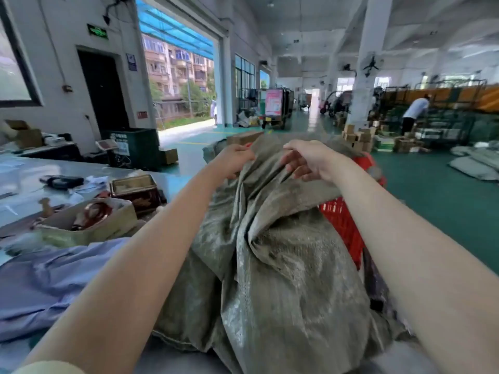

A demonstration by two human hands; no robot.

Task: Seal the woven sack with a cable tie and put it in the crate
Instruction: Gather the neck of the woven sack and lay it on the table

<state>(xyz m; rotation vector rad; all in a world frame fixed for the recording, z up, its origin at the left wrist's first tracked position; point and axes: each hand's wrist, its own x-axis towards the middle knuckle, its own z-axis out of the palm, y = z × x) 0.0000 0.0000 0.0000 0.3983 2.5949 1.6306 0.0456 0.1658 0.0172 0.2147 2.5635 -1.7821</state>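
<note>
A grey-green woven sack [272,265] lies crumpled in front of me, draped over the left side of a red plastic crate [344,228]. My left hand [235,159] pinches the sack's far edge with closed fingers. My right hand [310,160] grips the same edge a little to the right, fingers curled into the fabric. Most of the crate is hidden under the sack and my right arm. No cable tie shows in this view.
A table [24,179] on my left carries an open cardboard box [89,225], a dark red tin [135,188] and a blue cloth [54,282]. Green floor [437,201] spreads to the right. A person [413,112] bends over stacked boxes far right.
</note>
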